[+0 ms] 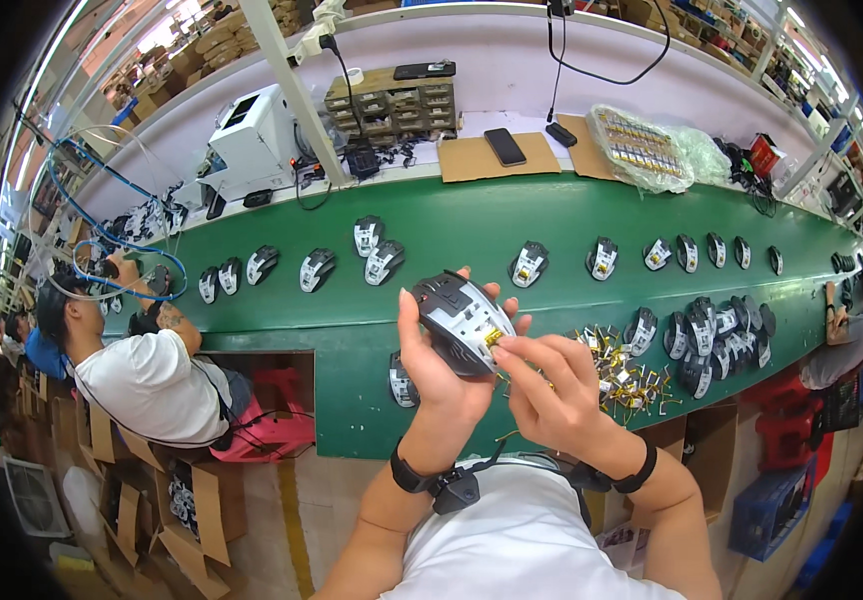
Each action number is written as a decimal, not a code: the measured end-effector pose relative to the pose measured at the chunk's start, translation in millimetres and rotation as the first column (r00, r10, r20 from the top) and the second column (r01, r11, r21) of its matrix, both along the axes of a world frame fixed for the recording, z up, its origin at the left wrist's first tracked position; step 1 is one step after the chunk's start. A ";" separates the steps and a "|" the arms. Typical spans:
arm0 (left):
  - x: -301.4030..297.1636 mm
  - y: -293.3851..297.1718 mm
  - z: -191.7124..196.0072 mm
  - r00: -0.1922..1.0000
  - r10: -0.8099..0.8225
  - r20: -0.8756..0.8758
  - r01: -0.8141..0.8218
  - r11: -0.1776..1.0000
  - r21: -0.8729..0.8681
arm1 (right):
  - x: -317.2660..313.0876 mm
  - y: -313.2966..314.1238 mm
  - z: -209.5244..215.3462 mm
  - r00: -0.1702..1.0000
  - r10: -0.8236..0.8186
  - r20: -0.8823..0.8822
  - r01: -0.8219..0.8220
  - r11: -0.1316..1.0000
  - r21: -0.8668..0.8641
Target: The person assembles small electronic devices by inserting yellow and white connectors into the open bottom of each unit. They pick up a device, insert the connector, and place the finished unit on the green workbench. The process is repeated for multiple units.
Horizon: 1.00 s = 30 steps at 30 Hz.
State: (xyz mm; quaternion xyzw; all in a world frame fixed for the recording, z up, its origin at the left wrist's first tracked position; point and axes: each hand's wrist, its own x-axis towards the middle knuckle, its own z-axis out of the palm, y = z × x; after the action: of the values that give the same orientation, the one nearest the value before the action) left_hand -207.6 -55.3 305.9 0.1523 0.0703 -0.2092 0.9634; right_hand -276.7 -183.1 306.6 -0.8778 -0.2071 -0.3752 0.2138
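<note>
My left hand (439,385) is wrapped round a black and grey computer mouse (458,316), holding it tilted above the green bench with its opened top towards me. The fingertips of my right hand (564,392) are closed on a small yellow battery (493,338) at the white inner part of the mouse. Beside my right hand lies a heap of small yellow batteries with thin wires (630,375). Another mouse (403,380) rests on the bench left of my left hand, partly hidden by it.
Several mice (530,263) stand in a row along the green bench (432,240). More mice (722,340) are piled at the right. Behind them are a phone (505,147) on cardboard, a bagged tray of batteries (642,148) and a small drawer cabinet (392,105). A co-worker (152,385) sits at the left.
</note>
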 end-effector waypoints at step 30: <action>213.2 -35.4 -283.6 0.874 -0.441 0.204 -0.390 -0.386 0.836 | 2.6 -69.8 -206.1 0.485 -0.198 -0.852 0.455 0.889 0.051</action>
State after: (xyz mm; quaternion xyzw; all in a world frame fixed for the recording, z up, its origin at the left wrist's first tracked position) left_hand 5.6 -90.7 22.3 0.9310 -0.0358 -0.0318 0.3619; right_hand -274.1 -252.8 100.5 -0.9338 0.1439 0.0241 0.3268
